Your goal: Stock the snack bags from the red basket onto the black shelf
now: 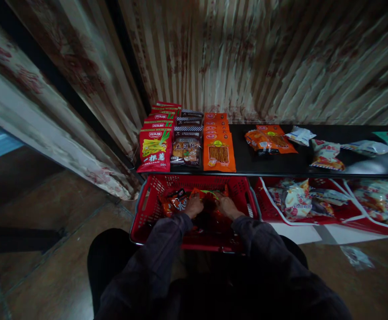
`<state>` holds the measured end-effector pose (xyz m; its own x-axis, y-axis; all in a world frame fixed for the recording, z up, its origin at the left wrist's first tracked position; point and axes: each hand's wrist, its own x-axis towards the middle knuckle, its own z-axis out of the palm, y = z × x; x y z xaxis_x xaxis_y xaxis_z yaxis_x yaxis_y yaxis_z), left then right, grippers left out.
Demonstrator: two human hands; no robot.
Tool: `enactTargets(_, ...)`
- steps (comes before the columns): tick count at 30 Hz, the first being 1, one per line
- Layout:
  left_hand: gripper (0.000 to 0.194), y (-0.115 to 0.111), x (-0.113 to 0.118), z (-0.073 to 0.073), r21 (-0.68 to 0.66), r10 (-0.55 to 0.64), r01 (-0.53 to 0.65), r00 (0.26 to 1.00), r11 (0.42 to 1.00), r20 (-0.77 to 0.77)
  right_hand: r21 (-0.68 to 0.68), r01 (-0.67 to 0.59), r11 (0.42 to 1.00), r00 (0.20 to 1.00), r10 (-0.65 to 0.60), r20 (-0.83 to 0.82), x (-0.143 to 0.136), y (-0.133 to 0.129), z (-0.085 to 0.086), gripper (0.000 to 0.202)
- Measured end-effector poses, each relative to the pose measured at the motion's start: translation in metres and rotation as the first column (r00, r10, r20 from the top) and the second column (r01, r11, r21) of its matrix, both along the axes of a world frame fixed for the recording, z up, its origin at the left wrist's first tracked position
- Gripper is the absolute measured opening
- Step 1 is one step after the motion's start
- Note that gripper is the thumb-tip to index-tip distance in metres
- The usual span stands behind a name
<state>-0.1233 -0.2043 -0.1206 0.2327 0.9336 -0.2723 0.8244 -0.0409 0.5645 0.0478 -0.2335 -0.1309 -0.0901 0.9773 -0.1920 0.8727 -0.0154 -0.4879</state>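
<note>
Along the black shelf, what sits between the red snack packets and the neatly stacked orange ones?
In the head view, a row of dark packets with checkered tops lies between the red packets and the orange packets.

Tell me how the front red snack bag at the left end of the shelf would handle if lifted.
The red bag would probably flex, since it looks like thin film packaging. Its glossy sheen hints at a somewhat slippery surface. The chip-like sticks pictured on it suggest light, breakable contents, though the contents themselves are hidden.
</note>
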Motion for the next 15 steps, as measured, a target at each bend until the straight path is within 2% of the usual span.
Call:
enactTargets(7, 0.064, 0.007, 0.0, -0.015, -0.014, 0.162, -0.162, 0.987, 0.987, -0.004, -0.109, 0.042, 0.993, 0.999, -0.039, 0.026, 0.002, 0.008, -0.026, 0.052)
enactTargets(11, 0.052, 0.009, -0.009, -0.021, -0.049, 0.213, -0.212, 0.977, 0.976, 0.019, -0.126, 0.069, 0.99, 0.997, -0.071, -0.007, -0.002, 0.01, -0.035, 0.036)
enactTargets(13, 0.04, 0.011, -0.012, -0.021, -0.06, 0.238, -0.236, 0.971, 0.97, 0.033, -0.108, 0.07, 0.992, 0.995, -0.076, -0.058, -0.004, 0.009, -0.036, 0.021)
enactTargets(15, 0.029, 0.013, -0.014, -0.018, -0.068, 0.257, -0.253, 0.965, 0.965, 0.054, -0.056, 0.072, 0.996, 0.989, -0.079, -0.129, -0.004, 0.009, -0.034, 0.015)
